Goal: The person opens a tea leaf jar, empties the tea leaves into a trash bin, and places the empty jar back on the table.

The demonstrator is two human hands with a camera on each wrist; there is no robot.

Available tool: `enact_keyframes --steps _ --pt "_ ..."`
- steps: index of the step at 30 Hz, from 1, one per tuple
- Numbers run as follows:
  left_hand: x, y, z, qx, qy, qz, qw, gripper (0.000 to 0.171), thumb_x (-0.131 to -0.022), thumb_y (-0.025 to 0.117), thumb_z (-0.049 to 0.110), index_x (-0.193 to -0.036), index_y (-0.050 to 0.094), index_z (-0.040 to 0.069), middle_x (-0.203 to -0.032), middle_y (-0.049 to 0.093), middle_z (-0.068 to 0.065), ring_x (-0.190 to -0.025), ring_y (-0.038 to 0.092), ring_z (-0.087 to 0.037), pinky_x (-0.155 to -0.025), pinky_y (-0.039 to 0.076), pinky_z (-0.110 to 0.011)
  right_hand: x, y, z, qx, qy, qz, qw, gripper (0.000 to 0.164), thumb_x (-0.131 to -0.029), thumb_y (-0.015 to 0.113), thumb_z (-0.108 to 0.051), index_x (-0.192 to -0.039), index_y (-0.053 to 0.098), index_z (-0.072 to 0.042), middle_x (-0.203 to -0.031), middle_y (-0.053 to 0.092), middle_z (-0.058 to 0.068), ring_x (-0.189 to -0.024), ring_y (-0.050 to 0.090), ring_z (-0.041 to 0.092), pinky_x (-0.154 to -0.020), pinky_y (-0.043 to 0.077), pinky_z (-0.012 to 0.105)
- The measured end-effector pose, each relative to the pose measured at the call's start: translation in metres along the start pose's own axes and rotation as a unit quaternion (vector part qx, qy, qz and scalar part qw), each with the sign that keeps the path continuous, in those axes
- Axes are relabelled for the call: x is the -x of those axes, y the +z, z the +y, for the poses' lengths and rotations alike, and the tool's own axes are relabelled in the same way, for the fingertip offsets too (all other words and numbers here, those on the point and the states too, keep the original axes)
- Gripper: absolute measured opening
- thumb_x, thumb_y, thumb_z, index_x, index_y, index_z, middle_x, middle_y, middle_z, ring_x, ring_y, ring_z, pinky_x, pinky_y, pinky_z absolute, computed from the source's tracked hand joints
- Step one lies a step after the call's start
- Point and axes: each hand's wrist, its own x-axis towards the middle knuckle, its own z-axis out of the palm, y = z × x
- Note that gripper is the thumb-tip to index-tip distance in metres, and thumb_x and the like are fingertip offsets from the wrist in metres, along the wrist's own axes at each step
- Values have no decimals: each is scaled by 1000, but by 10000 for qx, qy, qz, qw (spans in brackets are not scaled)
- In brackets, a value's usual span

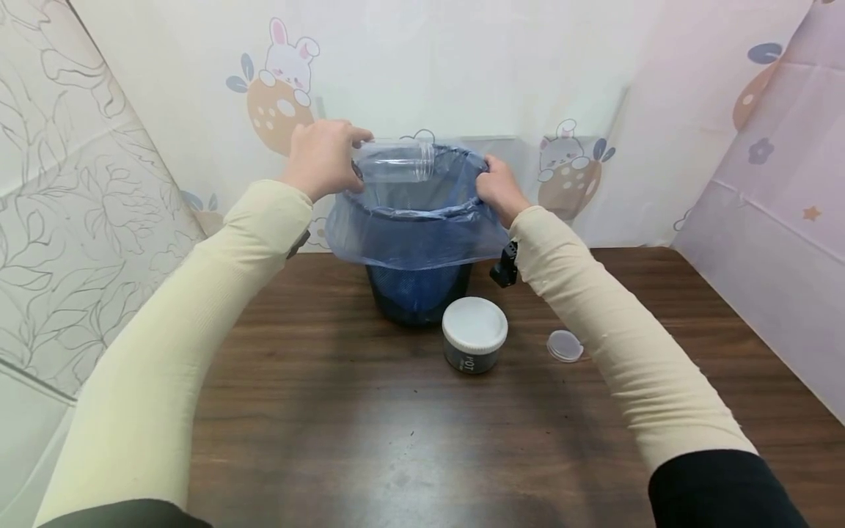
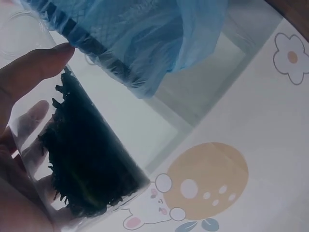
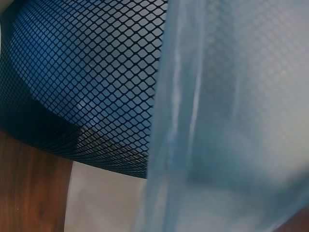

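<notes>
My left hand (image 1: 326, 158) grips a clear plastic jar (image 1: 396, 161) around its base end. The jar lies on its side, its threaded open mouth over the lined bin. Dark, shredded dry leaf-like stuff (image 2: 91, 150) fills the base half of the jar in the left wrist view. At the bin's right side, my right hand (image 1: 502, 191) holds the rim together with the blue plastic bag (image 1: 409, 238) folded over it. Below the bag shows the black mesh bin (image 3: 111, 72), standing upright on the table. The right hand's fingers are mostly hidden behind the rim.
A round tub (image 1: 474, 334) with a white lid and grey side stands just in front of the bin. Right of it, a small clear lid (image 1: 565, 345) lies on the brown wooden table (image 1: 317, 425). Patterned cloth (image 1: 422, 66) hangs behind the bin.
</notes>
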Motion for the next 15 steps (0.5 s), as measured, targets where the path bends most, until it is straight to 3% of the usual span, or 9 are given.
enact_keyframes --steps 15 --pt "-4 4 2 -511 41 68 9987 70 -68 78 15 -135 55 16 -125 60 -11 -110 52 -37 -81 32 -49 2 1 -1 19 32 57 10000 62 -91 21 -1 -153 10 -5 -158 11 10 -143 10 21 -112 13 32"
